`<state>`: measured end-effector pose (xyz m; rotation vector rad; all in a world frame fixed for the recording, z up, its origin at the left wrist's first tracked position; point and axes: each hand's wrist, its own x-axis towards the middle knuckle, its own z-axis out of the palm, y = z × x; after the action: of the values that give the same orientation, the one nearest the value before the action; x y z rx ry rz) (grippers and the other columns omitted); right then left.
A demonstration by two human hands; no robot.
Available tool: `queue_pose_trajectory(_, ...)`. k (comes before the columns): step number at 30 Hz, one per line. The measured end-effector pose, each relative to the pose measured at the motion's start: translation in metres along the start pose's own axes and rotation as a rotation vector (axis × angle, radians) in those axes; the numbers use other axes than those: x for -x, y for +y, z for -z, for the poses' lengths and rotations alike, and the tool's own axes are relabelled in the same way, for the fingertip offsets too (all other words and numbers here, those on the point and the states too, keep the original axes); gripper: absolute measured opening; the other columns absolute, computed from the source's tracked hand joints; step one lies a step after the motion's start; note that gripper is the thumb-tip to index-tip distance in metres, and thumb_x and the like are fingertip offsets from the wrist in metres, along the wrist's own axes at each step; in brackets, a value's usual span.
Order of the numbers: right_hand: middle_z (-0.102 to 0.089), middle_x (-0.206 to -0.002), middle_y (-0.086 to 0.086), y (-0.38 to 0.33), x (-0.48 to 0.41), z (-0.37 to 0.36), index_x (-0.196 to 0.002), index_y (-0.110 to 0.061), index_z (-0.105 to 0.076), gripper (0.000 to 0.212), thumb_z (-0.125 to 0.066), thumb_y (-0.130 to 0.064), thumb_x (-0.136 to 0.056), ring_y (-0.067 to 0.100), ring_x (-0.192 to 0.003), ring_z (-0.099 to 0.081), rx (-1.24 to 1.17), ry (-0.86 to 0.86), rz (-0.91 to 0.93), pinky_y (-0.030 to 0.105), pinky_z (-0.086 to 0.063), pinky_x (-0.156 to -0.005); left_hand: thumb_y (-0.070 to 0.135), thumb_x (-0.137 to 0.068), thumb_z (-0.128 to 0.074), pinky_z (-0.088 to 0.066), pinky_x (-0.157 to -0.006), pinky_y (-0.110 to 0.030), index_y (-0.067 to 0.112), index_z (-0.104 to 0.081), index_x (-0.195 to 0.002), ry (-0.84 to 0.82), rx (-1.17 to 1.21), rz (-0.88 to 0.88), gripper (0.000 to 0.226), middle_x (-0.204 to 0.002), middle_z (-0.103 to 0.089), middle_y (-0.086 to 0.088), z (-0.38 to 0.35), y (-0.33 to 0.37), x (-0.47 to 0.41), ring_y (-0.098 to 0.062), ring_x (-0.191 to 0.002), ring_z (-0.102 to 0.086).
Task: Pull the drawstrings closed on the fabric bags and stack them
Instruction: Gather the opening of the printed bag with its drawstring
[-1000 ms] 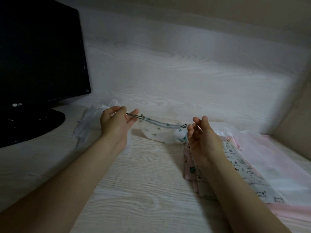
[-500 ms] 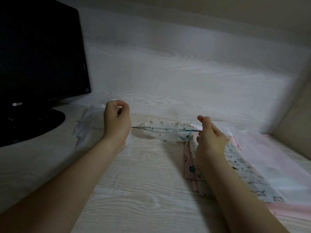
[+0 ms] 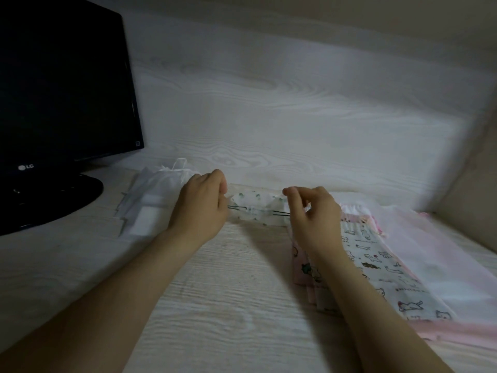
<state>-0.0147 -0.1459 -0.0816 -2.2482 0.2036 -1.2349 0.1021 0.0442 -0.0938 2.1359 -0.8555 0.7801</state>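
The little green-print bag lies on the desk between both hands. It looks soft, thin and light, so it may slide when pulled. Best to hold the dark string at each side. The left hand has its grip curled on one end; the right hand pinches the other. Its top is bunched; nothing shows inside. White bags lie left, picture bags right.

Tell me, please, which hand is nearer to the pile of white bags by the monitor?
Left. The left hand is at the right edge of the pile of white bags; the right hand is farther right, beyond the small leaf-print bag whose drawstrings both hands pinch.
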Motion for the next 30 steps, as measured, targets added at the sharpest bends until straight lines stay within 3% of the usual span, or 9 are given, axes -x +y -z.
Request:
queue_pose_trajectory(4,-0.05,-0.074,0.0,0.021,0.002,-0.011,-0.077,-0.014,-0.072,0.03,-0.06,-0.022,-0.103,0.027,-0.079,-0.043,0.42,-0.099,0.189,0.036,-0.036,-0.073,0.003,-0.086,-0.057,-0.04,-0.07,-0.038,0.019,-0.047,-0.065,-0.06,-0.146,0.075,0.028,-0.077,-0.048,-0.001,0.001,-0.014,-0.002,-0.03,-0.082,-0.053)
queue_pose_trajectory(9,-0.043,-0.065,0.0,0.023,-0.001,-0.009,-0.063,-0.011,-0.065,0.034,-0.067,-0.013,-0.097,0.023,-0.073,-0.033,0.609,-0.019,0.295,0.038,-0.036,-0.068,0.001,-0.085,-0.06,-0.045,-0.075,-0.043,0.008,-0.064,-0.062,-0.08,-0.284,0.074,0.024,-0.082,-0.041,-0.004,0.009,-0.021,-0.008,-0.036,-0.085,-0.052)
queue_pose_trajectory(12,-0.039,-0.057,0.0,0.023,-0.003,-0.006,-0.053,-0.015,-0.052,0.044,-0.068,-0.007,-0.093,0.022,-0.064,-0.031,0.703,-0.049,0.263,0.037,-0.033,-0.067,0.009,-0.091,-0.057,-0.046,-0.081,-0.045,0.013,-0.055,-0.055,-0.102,-0.255,0.019,0.036,-0.085,-0.038,-0.003,0.011,-0.015,-0.005,-0.032,-0.088,-0.047)
queue_pose_trajectory(15,-0.034,-0.05,-0.005,0.024,-0.002,0.001,-0.05,-0.021,-0.033,0.058,-0.061,-0.019,-0.101,0.017,-0.053,-0.028,0.648,-0.204,0.23,0.037,-0.036,-0.073,0.03,-0.097,-0.046,-0.037,-0.086,-0.039,0.023,-0.04,-0.054,-0.181,-0.175,0.018,0.043,-0.091,-0.039,-0.003,0.008,-0.002,0.004,-0.024,-0.093,-0.037)
queue_pose_trajectory(18,-0.055,-0.054,0.002,0.025,0.006,0.0,-0.055,-0.013,-0.051,0.061,-0.042,-0.039,-0.109,0.026,-0.068,-0.05,0.471,-0.363,0.129,0.036,-0.041,-0.079,0.033,-0.101,-0.045,-0.034,-0.087,-0.037,0.02,-0.05,-0.073,-0.27,-0.246,0.005,0.032,-0.102,-0.037,-0.001,0.004,0.0,0.008,-0.022,-0.098,-0.032)
queue_pose_trajectory(20,-0.064,-0.057,0.004,0.02,0.008,-0.001,-0.057,-0.008,-0.058,0.068,-0.031,-0.045,-0.107,0.025,-0.063,-0.056,0.348,-0.376,0.082,0.033,-0.043,-0.086,0.029,-0.104,-0.041,-0.037,-0.089,-0.04,0.018,-0.046,-0.083,-0.304,-0.241,-0.008,0.025,-0.106,-0.035,-0.003,0.004,-0.001,0.01,-0.024,-0.097,-0.032)
queue_pose_trajectory(23,-0.049,-0.047,-0.001,0.01,0.007,0.002,-0.055,-0.012,-0.052,0.045,-0.046,-0.038,-0.091,0.016,-0.047,-0.043,0.254,-0.324,0.098,0.027,-0.041,-0.072,0.032,-0.103,-0.029,-0.038,-0.086,-0.044,0.018,-0.04,-0.086,-0.263,-0.244,-0.068,0.025,-0.107,-0.032,-0.004,0.005,-0.002,0.01,-0.024,-0.093,-0.032)
queue_pose_trajectory(26,-0.057,-0.06,-0.008,0.007,0.007,0.006,-0.067,-0.021,-0.059,0.017,-0.059,-0.03,-0.082,0.009,-0.057,-0.053,0.342,-0.343,0.076,0.026,-0.04,-0.053,0.041,-0.093,-0.017,-0.031,-0.084,-0.041,0.019,-0.042,-0.081,-0.255,-0.26,-0.069,0.037,-0.105,-0.031,0.0,0.01,-0.001,0.008,-0.023,-0.091,-0.03)
queue_pose_trajectory(30,-0.063,-0.079,-0.006,0.006,0.008,0.007,-0.079,-0.021,-0.066,0.011,-0.061,-0.023,-0.088,0.016,-0.069,-0.059,0.397,-0.316,0.066,0.031,-0.048,-0.057,0.04,-0.089,-0.018,-0.026,-0.082,-0.039,0.018,-0.044,-0.074,-0.222,-0.217,-0.075,0.037,-0.103,-0.034,0.001,0.01,0.001,0.007,-0.022,-0.093,-0.03)
